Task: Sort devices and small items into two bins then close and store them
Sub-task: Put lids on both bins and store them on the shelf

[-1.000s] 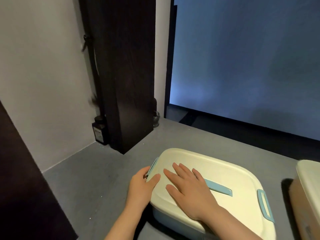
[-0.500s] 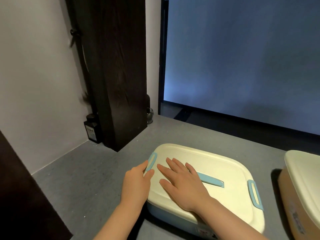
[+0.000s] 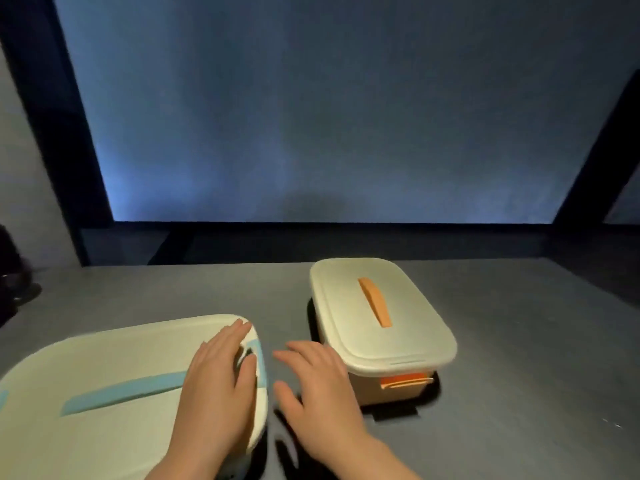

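Note:
A cream-lidded bin with blue handle and clips (image 3: 114, 368) lies closed at the lower left. My left hand (image 3: 218, 386) rests flat on the right end of its lid, fingers straight, beside the blue clip. My right hand (image 3: 318, 386) hovers with spread fingers in the gap between the two bins, close to the left side of the second bin, holding nothing. That second bin (image 3: 391, 327) has a cream lid, an orange handle and an orange front clip, and stands closed to the right.
Both bins sit on a grey surface (image 3: 519, 341). A large blue-grey panel (image 3: 329, 116) with a dark frame stands behind it. A dark object (image 3: 14, 271) shows at the far left edge.
The view has swung to the right, bringing the orange bin fully into sight. My right hand left the blue bin's lid and my left hand moved from its left end to its right end.

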A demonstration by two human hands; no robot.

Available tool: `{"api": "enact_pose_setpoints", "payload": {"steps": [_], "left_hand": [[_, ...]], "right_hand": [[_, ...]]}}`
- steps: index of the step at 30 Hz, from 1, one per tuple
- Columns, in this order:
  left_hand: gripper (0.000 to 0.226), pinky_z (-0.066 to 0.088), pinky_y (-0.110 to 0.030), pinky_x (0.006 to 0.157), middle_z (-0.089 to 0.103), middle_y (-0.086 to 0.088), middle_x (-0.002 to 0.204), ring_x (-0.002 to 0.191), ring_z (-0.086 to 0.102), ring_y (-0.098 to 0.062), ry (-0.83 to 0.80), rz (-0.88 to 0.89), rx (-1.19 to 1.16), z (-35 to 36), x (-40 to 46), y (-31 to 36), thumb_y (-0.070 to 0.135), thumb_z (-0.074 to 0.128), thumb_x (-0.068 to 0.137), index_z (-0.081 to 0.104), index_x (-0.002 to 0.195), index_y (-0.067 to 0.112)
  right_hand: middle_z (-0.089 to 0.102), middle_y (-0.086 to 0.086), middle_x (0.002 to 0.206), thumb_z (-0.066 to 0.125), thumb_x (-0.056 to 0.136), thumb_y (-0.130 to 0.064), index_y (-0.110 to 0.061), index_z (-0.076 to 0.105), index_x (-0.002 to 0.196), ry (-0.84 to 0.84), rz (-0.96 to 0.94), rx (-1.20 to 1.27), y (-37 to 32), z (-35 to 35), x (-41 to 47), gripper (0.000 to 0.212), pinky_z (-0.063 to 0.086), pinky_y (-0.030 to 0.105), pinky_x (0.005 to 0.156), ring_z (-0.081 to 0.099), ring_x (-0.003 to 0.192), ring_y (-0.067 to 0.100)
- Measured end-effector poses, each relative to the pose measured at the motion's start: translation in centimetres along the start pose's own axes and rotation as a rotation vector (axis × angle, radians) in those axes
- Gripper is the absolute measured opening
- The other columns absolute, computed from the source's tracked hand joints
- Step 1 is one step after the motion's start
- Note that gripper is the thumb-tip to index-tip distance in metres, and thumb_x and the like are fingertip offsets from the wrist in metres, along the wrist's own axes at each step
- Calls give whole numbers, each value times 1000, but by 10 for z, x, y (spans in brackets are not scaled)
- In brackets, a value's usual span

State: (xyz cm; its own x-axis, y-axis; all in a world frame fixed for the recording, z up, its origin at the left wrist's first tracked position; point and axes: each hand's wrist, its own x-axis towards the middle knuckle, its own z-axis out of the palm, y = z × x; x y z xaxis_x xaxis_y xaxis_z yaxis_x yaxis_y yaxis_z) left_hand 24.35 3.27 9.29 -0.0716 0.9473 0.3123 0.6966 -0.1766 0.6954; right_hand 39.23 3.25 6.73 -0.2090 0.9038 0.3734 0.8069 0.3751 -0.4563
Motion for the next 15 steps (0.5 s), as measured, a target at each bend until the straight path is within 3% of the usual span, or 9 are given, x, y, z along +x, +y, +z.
{"api": "enact_pose_setpoints", "payload": {"steps": [3, 6, 10, 15], "left_hand": [[44, 21, -27, 115, 39, 13, 145, 135, 28, -1, -111, 141, -83, 47, 10, 34, 23, 49, 95, 42, 138, 30], [45, 22, -27, 115, 33, 14, 149, 136, 26, -1, -221, 193, -122, 94, 13, 61, 31, 45, 97, 38, 141, 31], [48, 13, -29, 117, 25, 11, 154, 142, 16, -7, -308, 202, -30, 141, 21, 85, 40, 37, 98, 30, 145, 30], [61, 9, -37, 118, 21, 2, 156, 144, 13, -17, -341, 180, 248, 172, 42, 99, 52, 27, 96, 20, 148, 21]], "right_hand": [[46, -19, 133, 49, 91, -37, -35, 53, 129, 138, 149, -73, 50, -40, -12, 38, 12, 15, 108, 32, 127, 0], [47, -21, 132, 52, 92, -33, -37, 53, 127, 218, 287, -135, 94, -71, -18, 36, 17, 17, 106, 32, 127, -1], [40, -14, 145, 44, 96, -37, -34, 45, 138, 126, 431, -226, 143, -89, -17, 42, 14, 27, 113, 27, 136, 6], [46, -14, 140, 41, 97, -38, -34, 48, 135, -4, 364, -256, 179, -92, 4, 39, 21, 28, 109, 35, 131, 8]]}}
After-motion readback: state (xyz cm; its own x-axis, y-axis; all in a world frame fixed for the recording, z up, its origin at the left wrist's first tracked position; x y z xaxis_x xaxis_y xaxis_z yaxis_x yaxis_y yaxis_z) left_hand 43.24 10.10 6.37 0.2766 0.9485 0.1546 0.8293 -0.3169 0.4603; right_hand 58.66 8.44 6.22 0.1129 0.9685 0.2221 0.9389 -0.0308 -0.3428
